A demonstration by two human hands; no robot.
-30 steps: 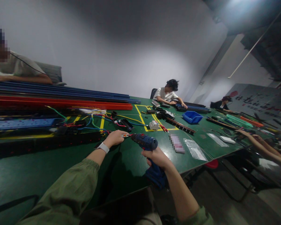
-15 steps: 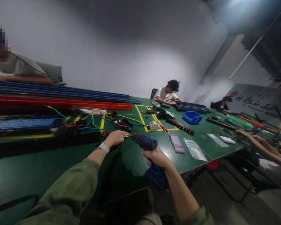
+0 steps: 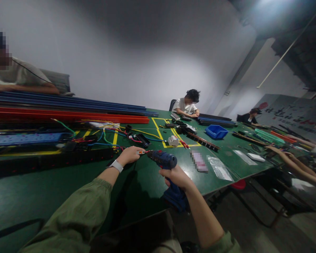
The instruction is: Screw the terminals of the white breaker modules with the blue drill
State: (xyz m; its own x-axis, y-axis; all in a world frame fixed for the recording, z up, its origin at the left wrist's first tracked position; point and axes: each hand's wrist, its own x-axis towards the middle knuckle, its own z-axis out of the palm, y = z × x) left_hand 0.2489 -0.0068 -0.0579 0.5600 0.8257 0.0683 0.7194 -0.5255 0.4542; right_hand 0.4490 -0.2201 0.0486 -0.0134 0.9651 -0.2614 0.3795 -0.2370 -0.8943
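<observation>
My right hand (image 3: 178, 176) is wrapped round the handle of a blue cordless drill (image 3: 162, 159), held nearly level and pointing left. Its bit reaches a small white and orange part (image 3: 141, 152) that my left hand (image 3: 130, 156) pinches. What kind of part it is, I cannot make out; my fingers cover much of it. Just behind my left hand lie a black rectangular module (image 3: 142, 140) and loose coloured wires. A long black strip (image 3: 76, 158) ends beside my left wrist. A white block-shaped device (image 3: 173, 141) lies beyond the drill.
On the green table stand a blue bin (image 3: 216, 131), a phone-like slab (image 3: 199, 161) and a clear plastic bag (image 3: 219, 168). Long orange channels (image 3: 68, 115) and blue rails (image 3: 94, 105) lie at the back left. Several co-workers sit around the table.
Both my hands, the drill and the small part stay almost where they were. A co-worker across the table has shifted their head and hands slightly left.
</observation>
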